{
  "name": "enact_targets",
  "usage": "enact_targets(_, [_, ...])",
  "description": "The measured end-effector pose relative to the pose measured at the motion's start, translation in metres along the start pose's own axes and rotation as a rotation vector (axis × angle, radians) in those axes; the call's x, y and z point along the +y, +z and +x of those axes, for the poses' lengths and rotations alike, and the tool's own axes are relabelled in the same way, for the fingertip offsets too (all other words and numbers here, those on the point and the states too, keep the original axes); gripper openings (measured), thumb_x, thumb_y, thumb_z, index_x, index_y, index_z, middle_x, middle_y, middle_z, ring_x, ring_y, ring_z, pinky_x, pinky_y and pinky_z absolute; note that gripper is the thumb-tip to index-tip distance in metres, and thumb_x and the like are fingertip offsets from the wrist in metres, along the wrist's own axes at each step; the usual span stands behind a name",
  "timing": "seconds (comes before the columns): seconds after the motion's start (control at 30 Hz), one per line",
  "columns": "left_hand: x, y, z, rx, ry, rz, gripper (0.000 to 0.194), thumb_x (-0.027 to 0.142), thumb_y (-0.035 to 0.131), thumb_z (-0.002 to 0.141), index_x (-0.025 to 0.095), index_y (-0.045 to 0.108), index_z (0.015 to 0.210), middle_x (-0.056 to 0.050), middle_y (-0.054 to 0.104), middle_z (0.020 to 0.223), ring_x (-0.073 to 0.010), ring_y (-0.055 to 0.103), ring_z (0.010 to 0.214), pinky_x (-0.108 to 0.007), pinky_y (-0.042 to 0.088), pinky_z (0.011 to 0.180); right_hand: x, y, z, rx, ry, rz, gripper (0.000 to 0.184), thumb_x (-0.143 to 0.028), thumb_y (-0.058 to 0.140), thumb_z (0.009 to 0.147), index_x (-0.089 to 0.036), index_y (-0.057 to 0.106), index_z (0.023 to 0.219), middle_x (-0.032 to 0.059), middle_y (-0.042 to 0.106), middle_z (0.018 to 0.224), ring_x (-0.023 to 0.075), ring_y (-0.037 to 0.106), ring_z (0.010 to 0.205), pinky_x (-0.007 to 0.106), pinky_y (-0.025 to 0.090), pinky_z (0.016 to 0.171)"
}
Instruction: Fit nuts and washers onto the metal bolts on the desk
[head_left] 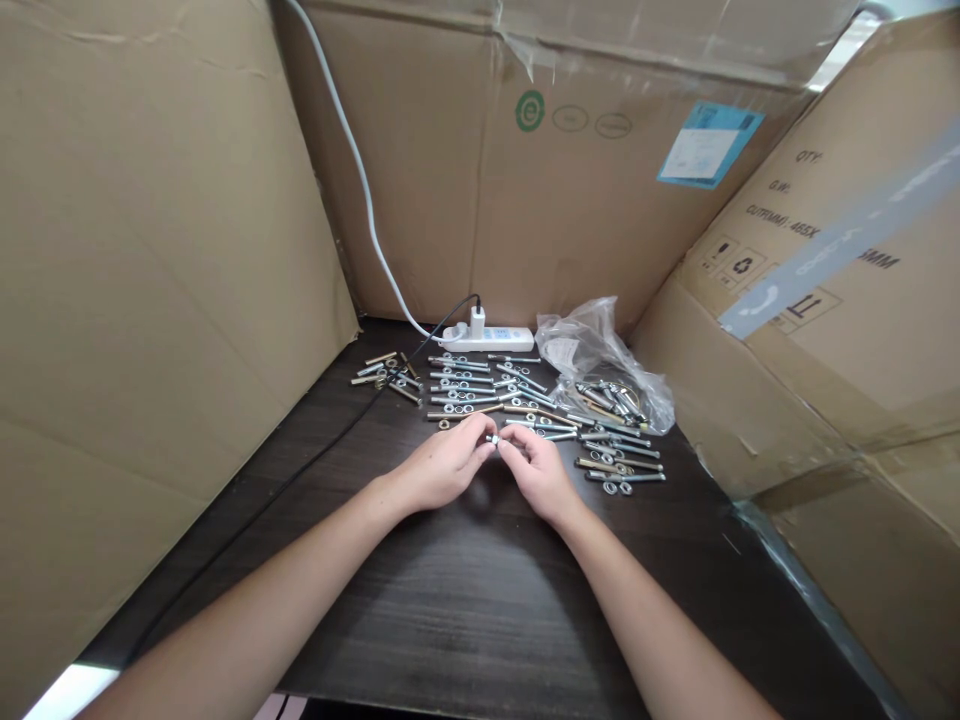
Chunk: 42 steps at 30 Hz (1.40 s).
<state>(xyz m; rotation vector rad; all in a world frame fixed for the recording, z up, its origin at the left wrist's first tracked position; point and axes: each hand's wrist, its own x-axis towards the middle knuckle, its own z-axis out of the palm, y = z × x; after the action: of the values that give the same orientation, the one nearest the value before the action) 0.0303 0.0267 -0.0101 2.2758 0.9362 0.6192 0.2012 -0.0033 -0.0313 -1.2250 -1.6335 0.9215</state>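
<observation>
My left hand [446, 465] and my right hand [536, 470] meet above the dark wooden table [465, 600], fingers pinched together on a small metal piece [493, 438], probably a bolt with a nut. Just beyond my fingertips lie several silver bolts with washers and nuts in rows [469, 385]. More bolts [622, 465] lie to the right of my right hand. A separate small heap of bolts [390, 375] sits at the back left.
A clear plastic bag [600, 365] with more hardware lies at the back right. A white power strip [487, 338] with a plugged charger sits against the back; its black cable [300, 475] crosses the table's left side. Cardboard boxes [150, 250] wall in all sides.
</observation>
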Motion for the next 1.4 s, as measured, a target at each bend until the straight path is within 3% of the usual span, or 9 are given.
enact_targets(0.33, [-0.008, 0.007, 0.002, -0.004, -0.04, -0.01, 0.035, 0.037, 0.024, 0.098, 0.019, 0.045, 0.076, 0.001, 0.052, 0.072, -0.0134, 0.047, 0.067, -0.026, 0.036, 0.065, -0.015, -0.002, -0.004, -0.012, -0.038, -0.225, 0.012, -0.028, 0.048, 0.085, -0.02, 0.058, 0.086, -0.0035, 0.052, 0.066, 0.0107, 0.043, 0.055, 0.022, 0.034, 0.055])
enact_targets(0.73, [0.002, 0.001, 0.0, -0.011, 0.034, -0.036, 0.013, 0.024, 0.035, 0.094, 0.02, 0.046, 0.1, -0.003, 0.055, 0.098, -0.0153, 0.052, 0.086, -0.028, 0.042, 0.076, -0.005, -0.002, -0.002, 0.018, 0.008, -0.177, 0.013, -0.028, 0.044, 0.086, -0.02, 0.053, 0.08, -0.0032, 0.052, 0.066, 0.0125, 0.046, 0.06, 0.024, 0.035, 0.061])
enact_targets(0.93, [0.006, -0.001, -0.002, 0.02, 0.011, -0.053, 0.022, 0.023, 0.042, 0.09, 0.021, 0.044, 0.113, -0.003, 0.057, 0.1, -0.0154, 0.054, 0.085, -0.027, 0.043, 0.075, -0.004, -0.003, -0.001, 0.024, 0.006, -0.168, 0.014, -0.027, 0.044, 0.087, -0.02, 0.055, 0.083, -0.0023, 0.055, 0.07, 0.0132, 0.049, 0.063, 0.024, 0.036, 0.063])
enact_targets(1.03, [0.004, -0.001, 0.0, 0.057, -0.028, -0.026, 0.019, 0.032, 0.038, 0.094, 0.02, 0.049, 0.104, -0.002, 0.057, 0.093, -0.0153, 0.053, 0.08, -0.028, 0.042, 0.073, -0.004, -0.002, -0.001, 0.02, 0.011, -0.172, 0.014, -0.028, 0.044, 0.087, -0.02, 0.055, 0.083, -0.0018, 0.056, 0.07, 0.0135, 0.05, 0.063, 0.024, 0.037, 0.062])
enact_targets(1.17, [-0.001, 0.001, 0.004, 0.009, -0.003, 0.032, 0.031, 0.036, 0.031, 0.097, 0.018, 0.05, 0.08, -0.001, 0.054, 0.081, -0.0146, 0.05, 0.074, -0.026, 0.04, 0.068, -0.004, -0.002, -0.002, 0.021, 0.008, -0.184, 0.013, -0.028, 0.045, 0.086, -0.02, 0.054, 0.083, -0.0018, 0.056, 0.07, 0.0134, 0.05, 0.062, 0.024, 0.037, 0.061])
enact_targets(1.4, [0.001, 0.001, 0.002, 0.005, 0.043, -0.023, 0.019, 0.029, 0.037, 0.094, 0.019, 0.053, 0.094, -0.003, 0.057, 0.095, -0.0157, 0.053, 0.085, -0.027, 0.043, 0.075, -0.002, -0.003, -0.001, 0.027, 0.027, -0.162, 0.012, -0.027, 0.046, 0.084, -0.02, 0.053, 0.079, -0.003, 0.052, 0.066, 0.0128, 0.046, 0.06, 0.024, 0.036, 0.062])
